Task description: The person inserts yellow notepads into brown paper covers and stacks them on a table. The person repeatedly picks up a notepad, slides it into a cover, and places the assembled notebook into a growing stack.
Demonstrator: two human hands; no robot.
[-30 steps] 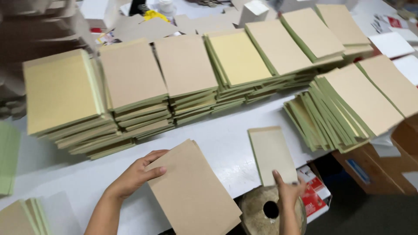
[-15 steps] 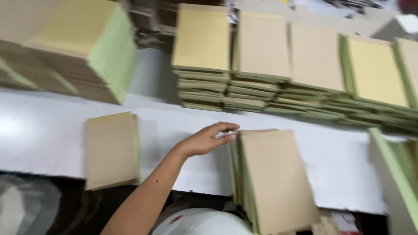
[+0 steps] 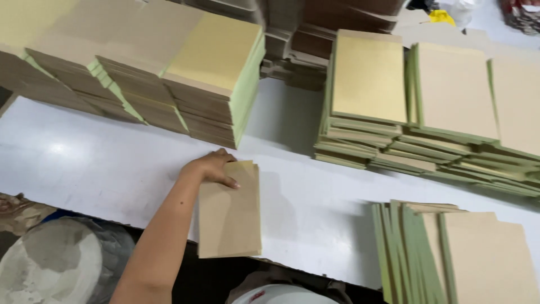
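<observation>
One hand [image 3: 211,168] atop flat brown cardboard sheet [image 3: 230,217]

A white table [image 3: 84,163] carries tall stacks of flat brown boards with green edges [image 3: 219,73] at the back left, and lower stacks [image 3: 368,84] fanned out in a row at the back right. Another fanned pile [image 3: 450,253] lies at the near right edge. A grey round drum [image 3: 53,262] stands below the table at the left, with crumpled brown paper [image 3: 17,208] just beside it. Something yellow [image 3: 441,16] shows far back.
</observation>
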